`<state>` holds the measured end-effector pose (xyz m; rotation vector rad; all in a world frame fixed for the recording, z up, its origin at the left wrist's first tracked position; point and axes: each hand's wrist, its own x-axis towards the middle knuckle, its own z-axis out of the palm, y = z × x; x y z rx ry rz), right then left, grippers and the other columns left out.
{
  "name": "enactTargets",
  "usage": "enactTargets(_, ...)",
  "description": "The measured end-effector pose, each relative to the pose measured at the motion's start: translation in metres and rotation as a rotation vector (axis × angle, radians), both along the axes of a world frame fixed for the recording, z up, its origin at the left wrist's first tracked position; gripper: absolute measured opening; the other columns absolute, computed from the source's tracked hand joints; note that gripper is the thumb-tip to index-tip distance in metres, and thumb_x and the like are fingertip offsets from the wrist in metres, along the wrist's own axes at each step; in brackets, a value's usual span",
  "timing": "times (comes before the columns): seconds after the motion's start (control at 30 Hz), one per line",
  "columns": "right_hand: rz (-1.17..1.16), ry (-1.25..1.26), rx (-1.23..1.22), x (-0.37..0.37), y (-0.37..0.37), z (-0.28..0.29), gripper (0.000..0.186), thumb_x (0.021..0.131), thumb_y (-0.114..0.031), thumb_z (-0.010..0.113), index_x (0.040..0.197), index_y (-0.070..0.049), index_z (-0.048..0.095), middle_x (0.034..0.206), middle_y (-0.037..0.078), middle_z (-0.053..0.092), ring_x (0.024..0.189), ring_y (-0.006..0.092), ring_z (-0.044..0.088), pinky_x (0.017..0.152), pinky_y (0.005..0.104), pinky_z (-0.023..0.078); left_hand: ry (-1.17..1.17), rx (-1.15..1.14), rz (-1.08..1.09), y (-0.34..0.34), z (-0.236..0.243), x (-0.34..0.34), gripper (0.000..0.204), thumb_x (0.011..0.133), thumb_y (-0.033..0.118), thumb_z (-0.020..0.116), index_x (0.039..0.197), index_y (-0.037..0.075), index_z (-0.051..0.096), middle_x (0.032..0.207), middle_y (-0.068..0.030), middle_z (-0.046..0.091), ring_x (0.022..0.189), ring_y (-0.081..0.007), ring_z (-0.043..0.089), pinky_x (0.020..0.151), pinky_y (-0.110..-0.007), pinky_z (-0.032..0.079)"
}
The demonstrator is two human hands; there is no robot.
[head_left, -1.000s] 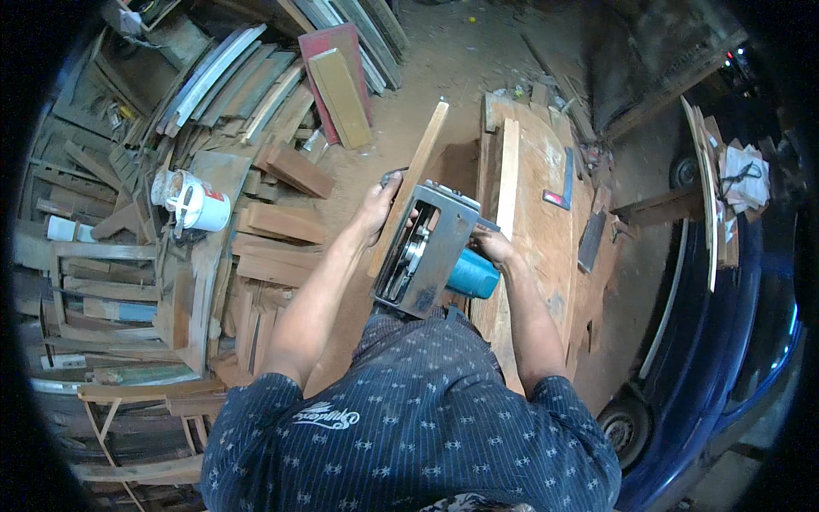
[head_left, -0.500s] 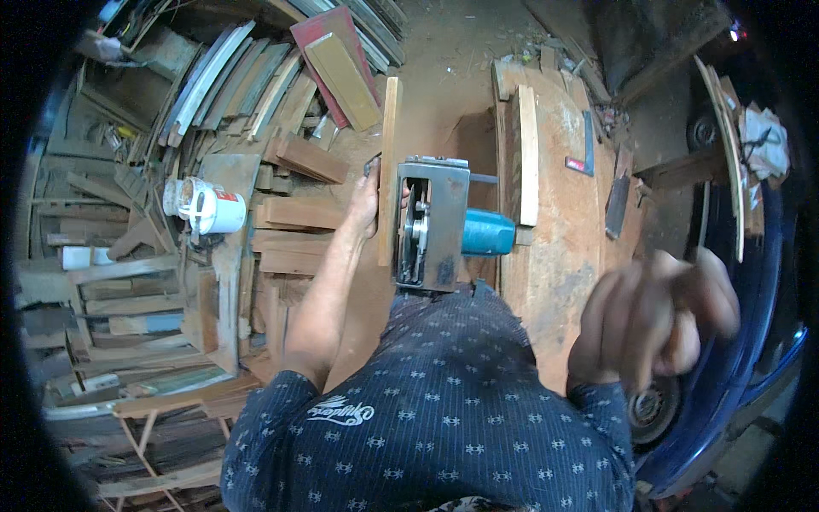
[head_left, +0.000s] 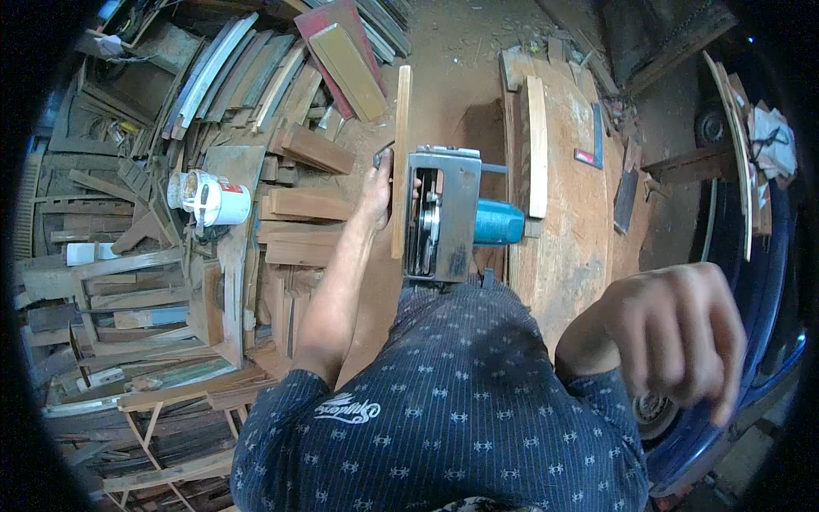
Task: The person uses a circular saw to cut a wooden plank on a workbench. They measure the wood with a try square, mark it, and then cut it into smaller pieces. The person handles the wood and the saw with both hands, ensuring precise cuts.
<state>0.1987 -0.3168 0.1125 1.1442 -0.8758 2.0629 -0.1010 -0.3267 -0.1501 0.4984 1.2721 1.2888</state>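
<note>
My left hand (head_left: 375, 196) grips a circular saw (head_left: 444, 222) with a teal motor housing, its metal base plate tilted up toward me and the blade showing through the slot. A narrow wooden strip (head_left: 401, 111) stands along the saw's left side, beside my left fingers, which it partly hides. The saw's lower end is at my waist. My right hand (head_left: 670, 328) is off the saw at the lower right, fingers loosely bent and hanging apart, with nothing visible in them; its thumb is hidden.
A plank-topped bench (head_left: 580, 239) at right holds a pale batten (head_left: 536, 145) and a black square (head_left: 597, 136). Wood piles (head_left: 307, 230) fill the left, around a white bucket (head_left: 222, 200). A blue car (head_left: 751, 341) stands at far right, behind boards (head_left: 725, 154).
My right hand has let go of the saw and swung out to the lower right. The saw and strip have turned from slanted to upright in the picture, still in my left hand.
</note>
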Motion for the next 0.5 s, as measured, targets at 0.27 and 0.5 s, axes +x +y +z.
enactTargets(0.27,-0.211,-0.384,-0.025,0.003,-0.011,-0.017,0.015,0.098,-0.014,0.061,0.112,-0.011,0.064,0.067,0.012,0.066,0.045,0.0158,0.054,0.043,0.0293,0.043,-0.040,-0.013,0.025,-0.011,-0.005,-0.002,0.061,0.099,0.060,0.043,0.118,0.005,0.061,0.077,-0.0092,0.068,0.062,-0.0162,0.066,0.056,-0.029,0.057)
enactTargets(0.5,-0.047,-0.129,0.106,-0.010,-0.012,0.023,0.009,0.094,-0.007,0.063,0.089,-0.002,0.069,0.059,0.013,0.061,0.044,0.0175,0.054,0.040,0.0299,0.042,0.003,-0.017,0.084,-0.026,-0.006,-0.003,0.059,0.098,0.061,0.046,0.111,0.006,0.063,0.075,-0.0079,0.068,0.058,-0.0156,0.065,0.052,-0.028,0.056)
